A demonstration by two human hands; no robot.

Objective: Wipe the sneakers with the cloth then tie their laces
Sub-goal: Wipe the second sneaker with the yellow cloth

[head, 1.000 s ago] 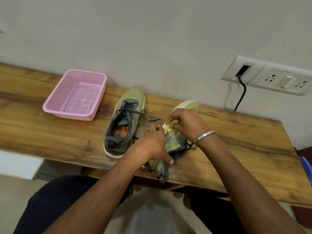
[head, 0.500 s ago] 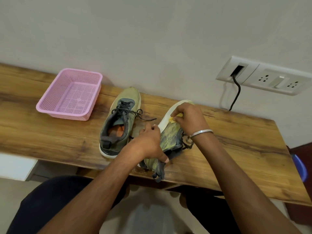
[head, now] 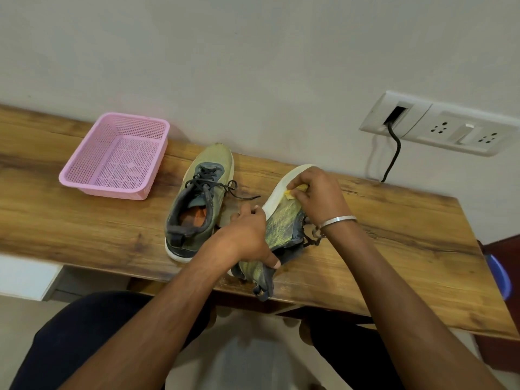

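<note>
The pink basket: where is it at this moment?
In the head view the pink basket sits on the left of the wooden table, against the wall, left of the upright sneaker and away from both hands.

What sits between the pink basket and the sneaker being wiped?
In the head view, the other sneaker, upright on the table, laces loose.

No text, label, brand or number can be read anywhere.
</note>
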